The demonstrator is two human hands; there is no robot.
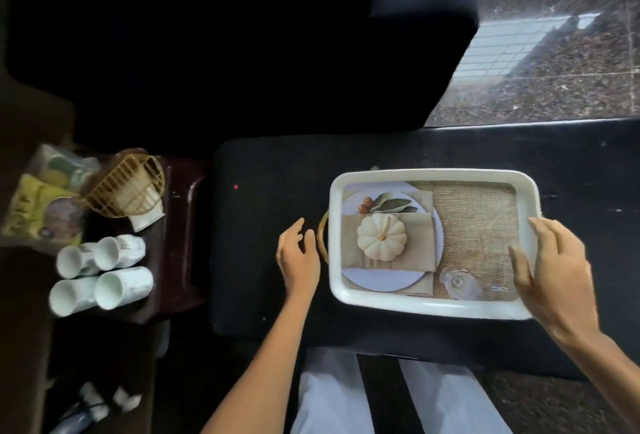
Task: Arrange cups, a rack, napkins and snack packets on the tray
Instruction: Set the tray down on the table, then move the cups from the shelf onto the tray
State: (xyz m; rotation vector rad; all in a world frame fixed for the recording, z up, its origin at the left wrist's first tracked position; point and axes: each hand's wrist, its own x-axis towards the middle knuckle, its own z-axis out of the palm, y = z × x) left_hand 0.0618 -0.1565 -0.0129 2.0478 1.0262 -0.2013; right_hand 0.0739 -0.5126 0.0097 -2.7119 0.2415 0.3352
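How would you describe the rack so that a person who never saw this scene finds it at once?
Left of the black table stands a small dark red side table. At its far end, beyond four white cups lying on their sides, sits the rack. It alone is golden-brown open latticework; the cups are plain white, the snack packets beside it yellow-green.

A long black padded bench (270, 260) carried a white rectangular tray (433, 174) with a pumpkin picture printed on its floor, set toward the right. Just left of it, a smaller dark reddish-brown bench (183, 226) held four white cylindrical cups (100, 274) lying on their sides and a tan wicker rack (128, 186) tipped over a folded white napkin (147, 217). Yellow-green snack packets (41, 205) lay at its left edge.
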